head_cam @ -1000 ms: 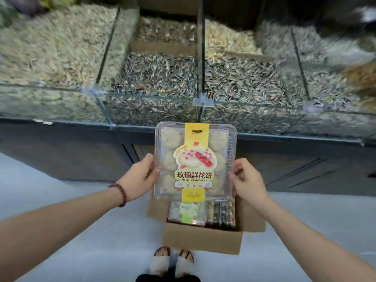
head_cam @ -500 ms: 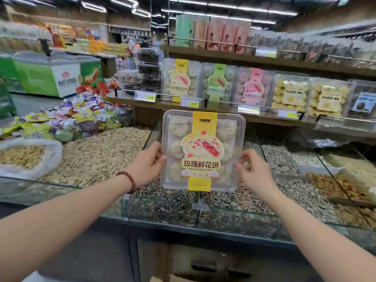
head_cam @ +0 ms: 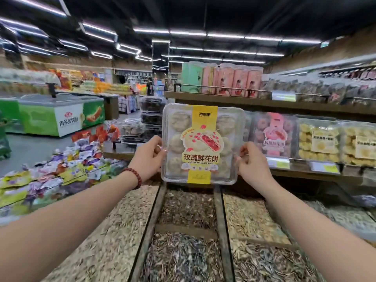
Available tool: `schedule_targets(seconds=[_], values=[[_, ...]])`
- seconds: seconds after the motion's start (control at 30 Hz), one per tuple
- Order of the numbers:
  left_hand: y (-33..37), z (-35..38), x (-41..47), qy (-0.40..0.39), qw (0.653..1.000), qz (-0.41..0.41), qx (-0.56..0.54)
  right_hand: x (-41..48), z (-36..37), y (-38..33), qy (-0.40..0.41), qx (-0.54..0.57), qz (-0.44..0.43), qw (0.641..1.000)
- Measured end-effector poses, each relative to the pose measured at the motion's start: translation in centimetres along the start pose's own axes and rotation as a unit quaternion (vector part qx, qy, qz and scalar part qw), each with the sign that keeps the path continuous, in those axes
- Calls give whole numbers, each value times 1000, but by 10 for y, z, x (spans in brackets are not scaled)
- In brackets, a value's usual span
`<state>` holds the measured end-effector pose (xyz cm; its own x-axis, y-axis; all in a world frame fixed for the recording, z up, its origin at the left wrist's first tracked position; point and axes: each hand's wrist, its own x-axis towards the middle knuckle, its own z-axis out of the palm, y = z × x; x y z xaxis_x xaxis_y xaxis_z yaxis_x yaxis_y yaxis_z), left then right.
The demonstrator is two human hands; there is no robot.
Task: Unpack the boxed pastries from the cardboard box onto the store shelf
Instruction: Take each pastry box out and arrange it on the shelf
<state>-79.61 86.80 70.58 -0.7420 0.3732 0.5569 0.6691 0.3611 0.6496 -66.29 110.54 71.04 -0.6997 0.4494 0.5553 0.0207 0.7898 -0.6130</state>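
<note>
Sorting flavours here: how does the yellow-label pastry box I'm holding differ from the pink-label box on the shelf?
The yellow-label box is held in the air by the left hand and right hand; the pink-label box stands on the shelf. The yellow-label box holds pale pastries; the pink-label box's look pinkish. Both are clear plastic boxes facing you upright.

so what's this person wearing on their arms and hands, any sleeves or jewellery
No sleeves or gloves show: the left arm and right arm are uncovered to the frame edge. At the wrist of the left hand sits a bracelet of round dark red beads. The right hand and its wrist wear nothing I can make out.
</note>
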Motion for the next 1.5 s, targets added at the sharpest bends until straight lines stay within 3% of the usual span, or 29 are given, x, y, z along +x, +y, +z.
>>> schedule_targets(seconds=[0.3, 0.57, 0.77, 1.0, 1.2, 1.5], values=[[-54, 16, 166, 55, 998, 16, 20, 154, 75, 8, 58, -17, 25, 998], [-96, 64, 222, 55, 998, 17, -8, 215, 116, 40, 80, -37, 44, 995], [-137, 93, 228, 24, 999, -46, 11, 216, 148, 66, 31, -53, 63, 996], [-159, 103, 213, 8, 996, -59, 60, 204, 167, 77, -22, -80, 96, 992], [-144, 90, 208, -4, 988, -76, 137, 196, 158, 69, -63, -108, 89, 988], [-95, 62, 164, 5, 982, -105, 159, 143, 114, 48, -74, -105, 43, 991]])
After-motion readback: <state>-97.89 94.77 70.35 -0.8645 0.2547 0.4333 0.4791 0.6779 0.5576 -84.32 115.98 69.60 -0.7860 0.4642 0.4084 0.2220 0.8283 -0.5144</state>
